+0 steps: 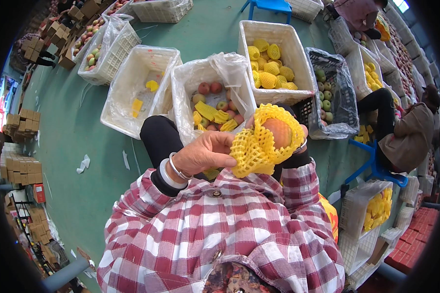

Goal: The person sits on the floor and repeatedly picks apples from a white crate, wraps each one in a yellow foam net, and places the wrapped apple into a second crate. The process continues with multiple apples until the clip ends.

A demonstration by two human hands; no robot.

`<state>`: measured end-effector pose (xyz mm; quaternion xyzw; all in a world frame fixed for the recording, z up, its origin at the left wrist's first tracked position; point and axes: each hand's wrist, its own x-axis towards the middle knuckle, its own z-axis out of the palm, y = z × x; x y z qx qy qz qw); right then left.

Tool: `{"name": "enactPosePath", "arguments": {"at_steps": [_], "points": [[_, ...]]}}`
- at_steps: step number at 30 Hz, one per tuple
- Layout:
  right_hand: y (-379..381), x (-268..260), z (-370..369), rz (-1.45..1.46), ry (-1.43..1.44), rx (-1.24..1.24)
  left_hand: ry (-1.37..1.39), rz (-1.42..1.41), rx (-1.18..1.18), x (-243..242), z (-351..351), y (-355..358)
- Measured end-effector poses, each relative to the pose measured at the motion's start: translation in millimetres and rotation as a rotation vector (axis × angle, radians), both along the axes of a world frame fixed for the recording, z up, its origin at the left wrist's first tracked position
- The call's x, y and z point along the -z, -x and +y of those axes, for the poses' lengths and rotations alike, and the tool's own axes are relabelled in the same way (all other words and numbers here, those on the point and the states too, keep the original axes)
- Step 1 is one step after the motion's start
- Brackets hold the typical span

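My left hand (205, 152) pinches the edge of a yellow foam fruit net (247, 154) between thumb and fingers. The net is wrapped partly around a red-orange apple (278, 132), whose upper face shows through the opening. My right hand (304, 133) supports the apple and net from the far right side; most of its fingers are hidden behind them. Just beyond my hands stands a white crate (181, 99) lined with clear plastic, holding loose apples (215, 87) and several flat yellow nets (205, 110).
A crate (304, 69) of net-wrapped fruit (269, 80) stands beyond, beside a dark crate (339, 95) with green apples. At left, a white crate (121, 99) holds yellow scraps. A co-worker (407, 135) sits at right on a blue stool (374, 164). Cartons (22, 164) are stacked far left.
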<state>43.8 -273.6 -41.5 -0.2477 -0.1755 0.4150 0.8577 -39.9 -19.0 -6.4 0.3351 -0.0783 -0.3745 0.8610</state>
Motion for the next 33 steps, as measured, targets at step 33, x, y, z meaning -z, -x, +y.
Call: {"name": "enactPosePath", "arguments": {"at_steps": [33], "points": [[-30.4,-23.4,-6.6,-0.218,0.194,-0.023,-0.792,-0.594,0.262,-33.7,-4.0,-33.7]]}}
